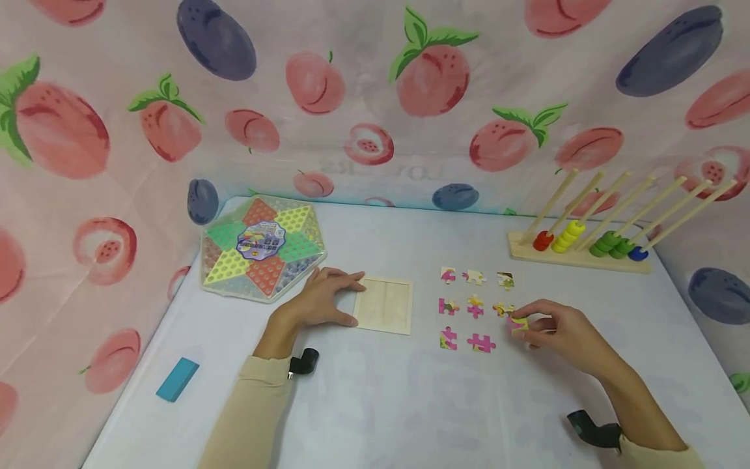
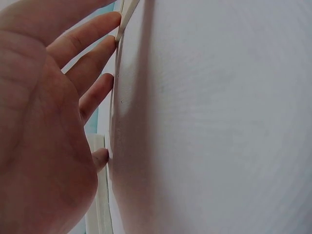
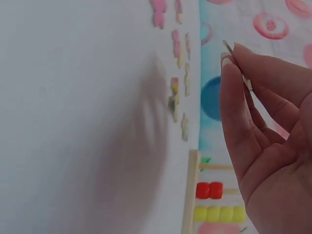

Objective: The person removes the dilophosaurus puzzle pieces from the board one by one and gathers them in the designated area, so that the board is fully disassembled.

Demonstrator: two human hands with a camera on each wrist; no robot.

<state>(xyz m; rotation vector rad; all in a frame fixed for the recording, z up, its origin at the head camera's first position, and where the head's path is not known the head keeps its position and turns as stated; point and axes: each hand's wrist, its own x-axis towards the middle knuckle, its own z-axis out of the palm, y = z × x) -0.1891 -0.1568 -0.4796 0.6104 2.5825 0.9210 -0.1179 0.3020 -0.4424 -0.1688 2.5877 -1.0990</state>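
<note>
My left hand (image 1: 322, 296) rests at the left edge of a square wooden puzzle tray (image 1: 383, 306). Its thumb lies by the near corner and a fingertip by the far one, the fingers mostly straight. In the left wrist view, fingers (image 2: 90, 66) reach to the tabletop and the tray's rim. Between thumb and fingertips, my right hand (image 1: 562, 332) pinches a pink and yellow jigsaw piece (image 1: 518, 324), seen edge-on in the right wrist view. Several other jigsaw pieces (image 1: 482, 342) lie in loose rows between the tray and the right hand.
A hexagonal Chinese checkers set (image 1: 299, 246) lies at the back left. At the back right stands a wooden bead rack (image 1: 580, 258) with tall slanted rods and coloured beads. A blue block (image 1: 178, 379) sits at the left. Fruit-patterned cloth (image 1: 363, 78) hangs behind the white table.
</note>
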